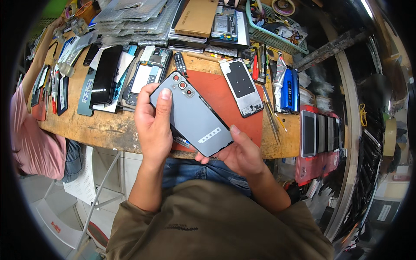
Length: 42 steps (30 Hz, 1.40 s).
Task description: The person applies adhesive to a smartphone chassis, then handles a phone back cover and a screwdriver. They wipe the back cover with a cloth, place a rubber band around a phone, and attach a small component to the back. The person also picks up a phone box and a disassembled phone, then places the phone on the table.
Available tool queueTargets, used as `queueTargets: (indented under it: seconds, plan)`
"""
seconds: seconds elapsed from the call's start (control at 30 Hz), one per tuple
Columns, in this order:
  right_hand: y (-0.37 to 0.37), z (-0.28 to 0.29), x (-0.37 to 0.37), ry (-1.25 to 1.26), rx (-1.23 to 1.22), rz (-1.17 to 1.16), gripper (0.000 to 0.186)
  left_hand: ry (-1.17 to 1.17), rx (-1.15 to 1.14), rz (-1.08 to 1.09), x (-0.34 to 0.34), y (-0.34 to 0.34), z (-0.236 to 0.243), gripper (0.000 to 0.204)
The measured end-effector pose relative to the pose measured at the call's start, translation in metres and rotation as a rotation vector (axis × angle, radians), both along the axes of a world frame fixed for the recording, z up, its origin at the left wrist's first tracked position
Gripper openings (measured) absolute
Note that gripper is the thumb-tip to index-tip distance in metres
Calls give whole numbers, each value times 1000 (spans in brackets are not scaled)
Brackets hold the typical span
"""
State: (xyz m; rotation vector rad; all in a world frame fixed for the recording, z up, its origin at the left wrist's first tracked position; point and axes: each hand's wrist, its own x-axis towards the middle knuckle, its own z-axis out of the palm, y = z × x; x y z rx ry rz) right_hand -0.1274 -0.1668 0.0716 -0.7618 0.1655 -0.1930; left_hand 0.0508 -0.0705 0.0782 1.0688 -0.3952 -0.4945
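A grey phone back cover [193, 113] is tilted between my two hands above a red work mat [212, 93]. Three round camera openings with reddish centres line its upper end, and a pale strip with a row of dots sticks near its lower end. My left hand [155, 116] grips the upper left edge, thumb lying on the grey face. With my right hand [242, 151] I hold the lower right corner, thumb at the edge and fingers underneath. A dark part with a blue bit shows below the cover's left edge; what it is stays hidden.
On the mat's right lies an opened phone [241, 86], near tweezers [271, 115] and screwdrivers [255, 65]. Several phones, including a black one [106, 74], lie left on the wooden bench [91, 130]. Bubble-wrapped packs [130, 21] and a green basket [277, 32] stand behind. Someone in pink [41, 134] is at far left.
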Motion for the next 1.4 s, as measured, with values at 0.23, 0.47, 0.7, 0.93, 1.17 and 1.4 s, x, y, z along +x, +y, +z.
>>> queueTargets:
  seconds: [0.23,0.47,0.7,0.93,1.17,1.4]
  plan:
    - [-48,23,-21,245,-1115,-344,62,66,-25,-127,34,-28,20,34]
    - [-180,37,-50,976,-1689,-1181,36,-209,-49,-234,110,-97,42,32]
    - [-182,6,-43,1191,-2135,-917,37,-221,152,-268,86,-121,16,28]
    - [-197,0,-22,1409,-2290,-621,30,-162,-15,-278,83,-111,13,38]
    - [-186,54,-42,1374,-1804,-636,52,72,-56,-226,97,-103,21,20]
    - [-149,52,-89,977,-1387,-811,42,137,-35,-251,91,-98,24,29]
